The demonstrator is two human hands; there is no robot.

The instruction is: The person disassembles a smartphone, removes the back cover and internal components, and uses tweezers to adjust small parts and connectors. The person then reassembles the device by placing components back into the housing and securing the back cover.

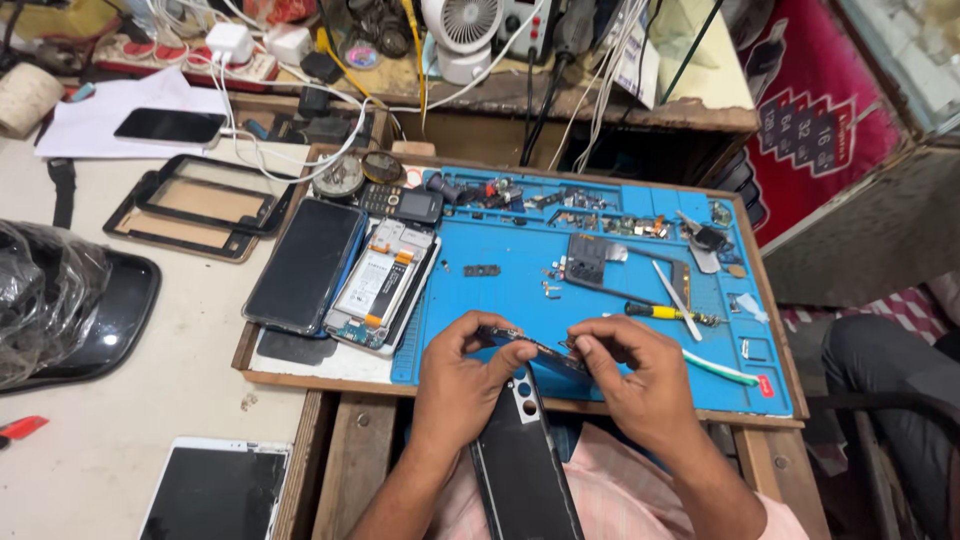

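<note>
A cluttered repair bench of worn wood [350, 470] fills the view, with a pale table [150, 380] beside it on the left; nearest the camera a dark phone [525, 460] stands on edge over the person's lap, its top end raised to the front edge of the blue mat [600, 310]; the left hand [462, 375] is curled closed round that top end, thumb and forefinger pinching it; the right hand [640, 375] is closed too, its fingertips [582, 345] nipping a small part at the phone's upper corner, though what the part is cannot be made out; just beyond the right hand lie a yellow-handled screwdriver [655, 311], a white pry tool [676, 286] and a green-and-white strip [722, 368]; left of the mat an opened phone [383, 285] with its battery showing rests beside a dark phone lying flat [305, 265]; farther back, small parts crowd the mat's top trays [580, 205]; at the far edge stand a white fan [462, 35] and tangled cables [300, 120].
</note>
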